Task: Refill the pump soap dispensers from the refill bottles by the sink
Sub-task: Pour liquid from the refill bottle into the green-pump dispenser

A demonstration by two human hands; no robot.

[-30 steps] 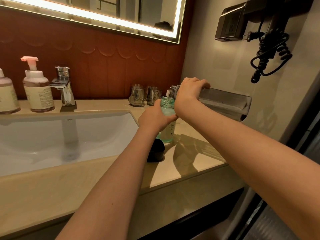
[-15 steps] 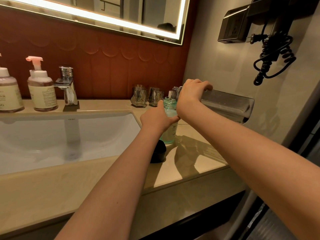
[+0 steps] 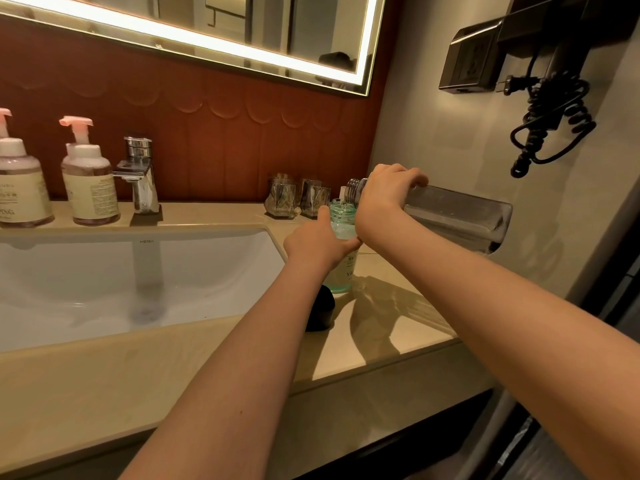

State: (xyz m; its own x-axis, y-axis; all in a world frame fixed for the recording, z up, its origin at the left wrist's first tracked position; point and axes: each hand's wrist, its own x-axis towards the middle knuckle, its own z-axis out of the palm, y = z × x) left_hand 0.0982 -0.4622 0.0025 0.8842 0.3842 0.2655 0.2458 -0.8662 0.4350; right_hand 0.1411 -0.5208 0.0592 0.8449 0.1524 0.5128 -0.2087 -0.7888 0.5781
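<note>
The right hand [image 3: 384, 199] was clenched round the neck end of the clear refill bottle [image 3: 457, 216], tipping it almost level so its threaded mouth hung just over the open neck of the small green dispenser [image 3: 342, 230], evidently so the pour would land inside. The left hand [image 3: 318, 242] grasped that dispenser's upper body, apparently to steady it upright on the counter [image 3: 398, 327] right of the sink [image 3: 104, 271]; whether liquid ran could not be told. A dark object [image 3: 320, 310], probably its removed pump top, lay at its base.
</note>
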